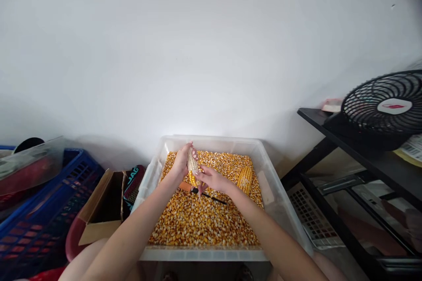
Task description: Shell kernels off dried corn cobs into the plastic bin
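Two hands meet over one clear plastic tub [268, 171] in the lower centre of the frame; the left hand [180, 163] is wrapped around one corn cob [192, 167], held upright, its upper part stripped pale and its lower end still yellow; the right hand [212, 178] has its fingers curled against the lower end of that cob, pinching at it, though whether it grips the cob or only kernels cannot be told. A second corn cob [245, 178], fully yellow, lies on the loose kernels [201, 221] at the tub's right side, well apart from both hands; one tool with an orange handle and dark shaft [201, 191] lies on the kernels just beneath the hands. The kernels fill the tub almost wall to wall, too many to count.

The tub's far rim sits close to the white wall [198, 52]; its near rim lies at the bottom of the frame, between the forearms. At the lower left stand one open cardboard box [99, 210], just beside the tub, and one blue crate [42, 210] further left. On the right, one black shelf [349, 149] carries one black fan [385, 105]; a narrow strip of floor separates the shelf's frame from the tub. The open room lies above the kernels, within the tub walls.
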{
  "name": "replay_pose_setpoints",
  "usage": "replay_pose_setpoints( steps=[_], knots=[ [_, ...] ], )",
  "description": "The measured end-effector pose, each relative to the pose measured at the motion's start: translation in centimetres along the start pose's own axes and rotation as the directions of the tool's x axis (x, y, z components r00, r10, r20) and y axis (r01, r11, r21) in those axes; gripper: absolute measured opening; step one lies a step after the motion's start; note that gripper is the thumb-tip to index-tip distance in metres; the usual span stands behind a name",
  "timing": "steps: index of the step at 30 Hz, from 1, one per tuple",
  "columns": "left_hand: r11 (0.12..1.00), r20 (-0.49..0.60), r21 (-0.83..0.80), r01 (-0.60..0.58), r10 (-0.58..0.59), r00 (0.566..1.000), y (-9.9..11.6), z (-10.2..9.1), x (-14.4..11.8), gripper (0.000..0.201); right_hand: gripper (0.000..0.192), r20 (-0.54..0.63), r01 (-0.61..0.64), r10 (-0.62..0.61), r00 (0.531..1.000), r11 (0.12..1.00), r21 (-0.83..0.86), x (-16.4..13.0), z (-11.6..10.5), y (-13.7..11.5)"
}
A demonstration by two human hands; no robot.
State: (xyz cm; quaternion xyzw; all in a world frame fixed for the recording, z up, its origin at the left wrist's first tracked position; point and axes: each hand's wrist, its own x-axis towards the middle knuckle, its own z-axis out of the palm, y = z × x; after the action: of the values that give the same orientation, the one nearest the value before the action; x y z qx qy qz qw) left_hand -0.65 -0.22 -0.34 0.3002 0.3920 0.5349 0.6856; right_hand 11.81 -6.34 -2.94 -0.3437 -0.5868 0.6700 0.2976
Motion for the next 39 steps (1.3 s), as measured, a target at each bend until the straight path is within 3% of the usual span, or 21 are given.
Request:
replay_pose_setpoints(
  steps=[3,5,12,16,19,22,27,31,33,36,39],
  knots=[
    [0.996,0.005,0.057,-0.070,0.070,0.998,-0.2,0.0,-0.2,0.034,0.040,-0.141,-0.008,-0.024,0.990,0.976,-0.219,-0.2,0.6,-0.2],
    [0.994,0.017,0.072,-0.085,0.084,0.996,-0.4,0.0,-0.3,0.034,0.036,-0.158,-0.033,-0.012,0.987,0.960,-0.279,-0.3,0.8,-0.2],
    [0.999,0.065,0.028,-0.027,0.025,0.998,-0.4,0.3,-0.4,0.034,0.029,-0.029,-0.034,0.028,0.999,0.976,-0.216,-0.5,0.0,0.2],
    [1.000,0.045,0.002,-0.023,0.023,0.999,-0.4,0.2,-0.2,0.036,0.038,0.043,-0.060,0.064,0.997,0.992,-0.108,-0.5,-0.1,0.0],
    [0.996,0.031,0.026,-0.087,0.086,0.996,-0.5,-0.1,0.1,0.034,0.048,-0.035,-0.096,0.092,0.995,0.987,-0.127,-0.3,0.5,0.2],
    [0.995,-0.008,0.041,-0.095,0.096,0.995,-0.6,-0.3,0.3,0.034,0.043,-0.160,-0.075,0.041,0.986,0.975,-0.211,-0.1,1.2,0.6],
    [0.999,0.012,0.029,-0.046,0.045,0.999,-0.5,-0.5,0.5,0.035,0.036,-0.061,-0.027,0.020,0.998,0.993,-0.118,-0.1,0.7,0.5],
    [0.999,0.009,0.019,-0.030,0.030,1.000,-0.5,-0.5,0.5,0.034,0.039,0.056,-0.079,0.082,0.995,0.995,-0.065,-0.4,0.2,-0.2],
    [0.998,-0.019,0.019,-0.055,0.055,0.998,-0.5,-0.4,0.5,0.033,0.046,0.019,-0.073,0.076,0.997,0.988,-0.138,-0.6,0.5,-0.3],
    [0.996,-0.029,0.024,-0.086,0.087,0.996,-0.5,-0.5,0.5,0.031,0.049,-0.148,-0.043,-0.003,0.989,0.952,-0.303,-0.6,1.2,-0.2],
    [0.999,-0.024,0.018,-0.048,0.049,0.999,-0.5,-0.5,0.6,0.032,0.042,-0.124,-0.067,0.034,0.992,0.960,-0.272,-0.5,1.4,-0.2]
  ],
)
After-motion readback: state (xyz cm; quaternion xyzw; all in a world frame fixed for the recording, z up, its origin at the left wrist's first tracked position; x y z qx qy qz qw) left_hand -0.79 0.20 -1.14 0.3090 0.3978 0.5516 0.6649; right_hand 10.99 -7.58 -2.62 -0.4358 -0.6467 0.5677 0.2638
